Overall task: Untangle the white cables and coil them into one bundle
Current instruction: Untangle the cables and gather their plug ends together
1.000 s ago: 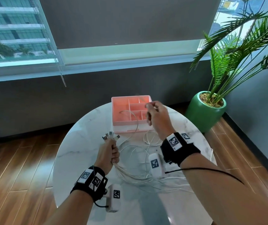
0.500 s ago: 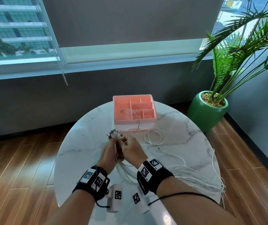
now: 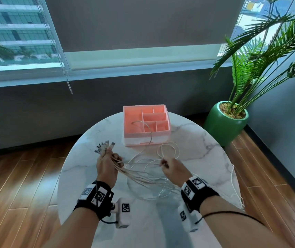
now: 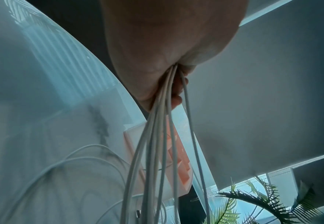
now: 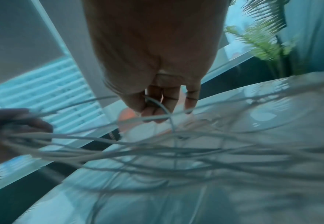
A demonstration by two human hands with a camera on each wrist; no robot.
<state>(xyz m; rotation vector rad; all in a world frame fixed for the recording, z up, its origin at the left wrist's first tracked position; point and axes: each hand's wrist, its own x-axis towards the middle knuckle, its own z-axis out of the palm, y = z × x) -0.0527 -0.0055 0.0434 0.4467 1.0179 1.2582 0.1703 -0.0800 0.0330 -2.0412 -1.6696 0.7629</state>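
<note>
Hands have parted again: my left hand (image 3: 106, 167) stays fisted round the gathered plug ends, while my right hand (image 3: 174, 170) has swung out pinching one loop of the white cables (image 3: 148, 181), drawing slack across the marble table (image 3: 205, 140); untangling's underway.

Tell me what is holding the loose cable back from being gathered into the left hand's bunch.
One white cable loops into the pink organizer and over its front wall. Other strands trail off the table's right edge. The left hand and right hand already grip cables.
</note>
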